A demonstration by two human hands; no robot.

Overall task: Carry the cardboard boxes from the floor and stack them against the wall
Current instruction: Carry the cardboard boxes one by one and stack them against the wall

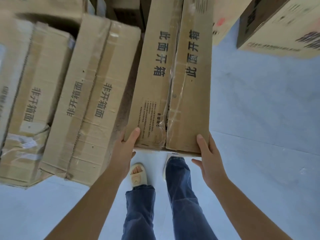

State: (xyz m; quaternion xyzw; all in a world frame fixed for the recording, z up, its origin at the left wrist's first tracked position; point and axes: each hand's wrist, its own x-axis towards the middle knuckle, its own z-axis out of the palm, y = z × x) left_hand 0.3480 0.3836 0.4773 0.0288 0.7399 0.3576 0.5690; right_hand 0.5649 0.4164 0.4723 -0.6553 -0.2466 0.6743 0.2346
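Note:
A long cardboard box [188,101] with black printed characters and a taped centre seam is held up in front of me, its near end above my feet. My left hand [123,149] grips the near left corner, thumb on top and fingers under the edge. My right hand [208,160] holds the near right corner, thumb lying along the top face and fingers below. To its left stands a stack of similar boxes [93,101], the nearest one close beside the held box, and another box [39,73] further left.
A box with dark print [280,26] stands on the pale blue floor [263,110] at the upper right. More boxes [52,7] fill the far left. My legs in blue jeans [183,196] and a slipper [137,174] are below the held box.

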